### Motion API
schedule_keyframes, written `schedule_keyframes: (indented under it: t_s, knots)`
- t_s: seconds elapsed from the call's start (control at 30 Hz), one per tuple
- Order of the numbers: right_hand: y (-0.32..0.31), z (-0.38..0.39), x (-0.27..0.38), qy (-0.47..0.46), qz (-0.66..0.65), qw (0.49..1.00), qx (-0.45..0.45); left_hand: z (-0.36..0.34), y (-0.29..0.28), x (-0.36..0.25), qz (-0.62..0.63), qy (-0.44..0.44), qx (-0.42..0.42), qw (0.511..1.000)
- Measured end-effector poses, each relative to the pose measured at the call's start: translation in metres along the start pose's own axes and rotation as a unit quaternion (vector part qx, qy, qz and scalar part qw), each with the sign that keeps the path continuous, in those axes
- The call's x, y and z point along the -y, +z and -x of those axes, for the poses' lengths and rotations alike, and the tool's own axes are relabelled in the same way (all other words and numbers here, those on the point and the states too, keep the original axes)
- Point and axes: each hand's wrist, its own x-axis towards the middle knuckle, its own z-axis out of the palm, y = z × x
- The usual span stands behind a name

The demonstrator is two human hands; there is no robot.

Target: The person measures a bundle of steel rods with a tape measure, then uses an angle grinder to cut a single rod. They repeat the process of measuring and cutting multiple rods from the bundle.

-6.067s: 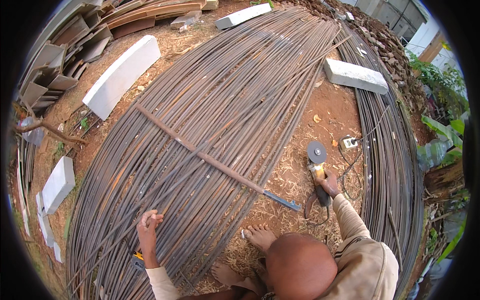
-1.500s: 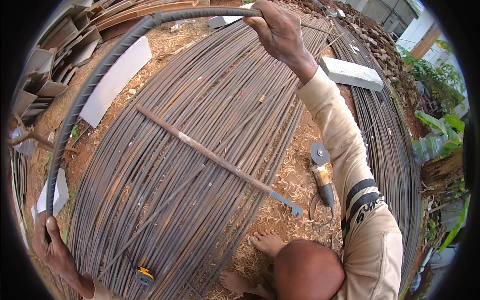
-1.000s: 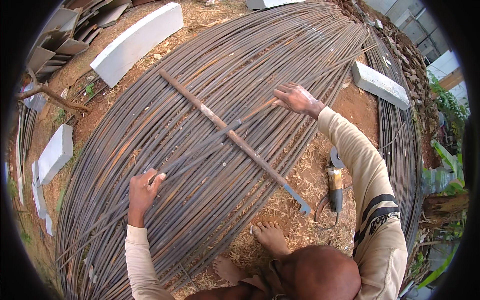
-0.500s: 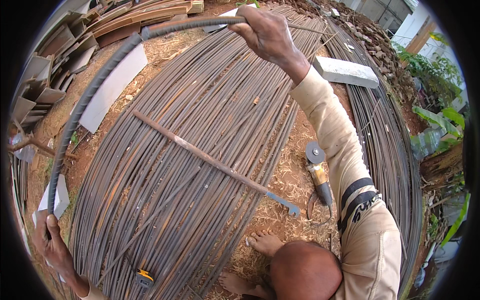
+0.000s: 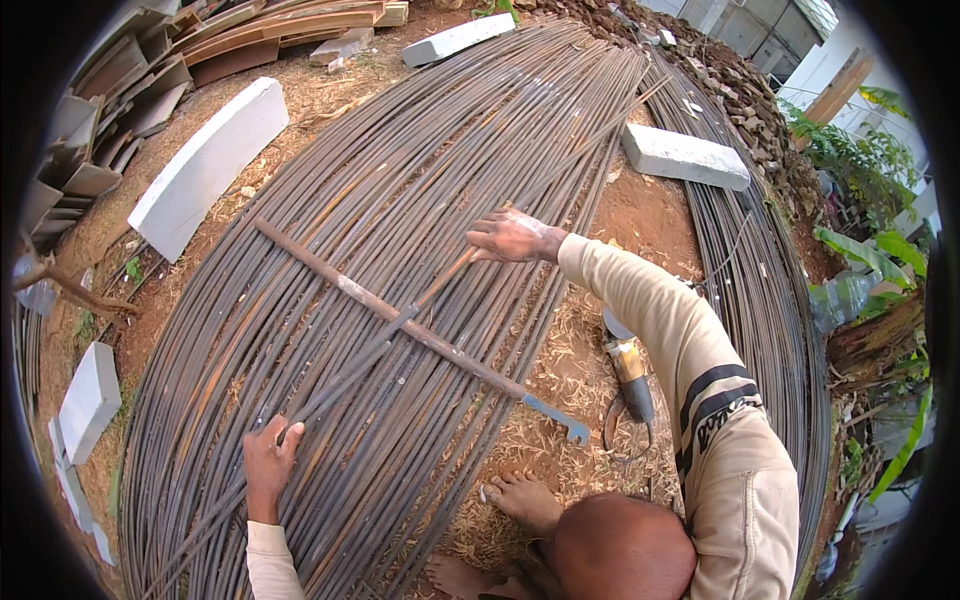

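Note:
My left hand (image 5: 268,462) is closed round a ribbed rebar (image 5: 352,372) low over the bar pile at the near left. Farther up the same bar, my right hand (image 5: 512,238) grips its rusty-brown stretch. Between my hands the rebar crosses over a rusty pipe-handled bending tool (image 5: 345,284), whose blue-grey notched end points to the lower right. Beneath everything spreads a wide bundle of long steel bars (image 5: 400,190). An angle grinder (image 5: 628,372) lies on the ground beside the bundle, its disc partly hidden by my right sleeve.
White blocks (image 5: 686,157) rest on the second bar bundle (image 5: 790,350) and on the left ground (image 5: 210,165). Wooden boards (image 5: 290,40) are stacked at the far left, brick rubble (image 5: 740,90) at the far right. My bare foot (image 5: 525,503) stands on straw-strewn soil.
Both hands have come down with the rebar, which was arched high at the left and now lies low across the bending tool. My left hand moved right, my right hand nearer. The tape measure has left view.

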Motion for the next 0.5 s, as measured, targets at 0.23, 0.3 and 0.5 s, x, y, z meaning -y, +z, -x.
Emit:
schedule_keyframes:
  t_s: [0.23,0.3,0.5]
  knots:
    - [-0.203,-0.085,0.024,0.02,0.144,0.857,-0.493,0.017,-0.215,-0.039,-0.148,0.074,-0.303,0.938]
    - [-0.264,-0.086,0.025,-0.007,0.184,0.78,-0.599,0.029,-0.277,-0.069,-0.138,0.059,-0.317,0.936]
    - [-0.238,-0.069,0.033,0.035,0.094,0.921,-0.375,0.036,-0.253,-0.085,-0.063,-0.009,-0.156,0.986]
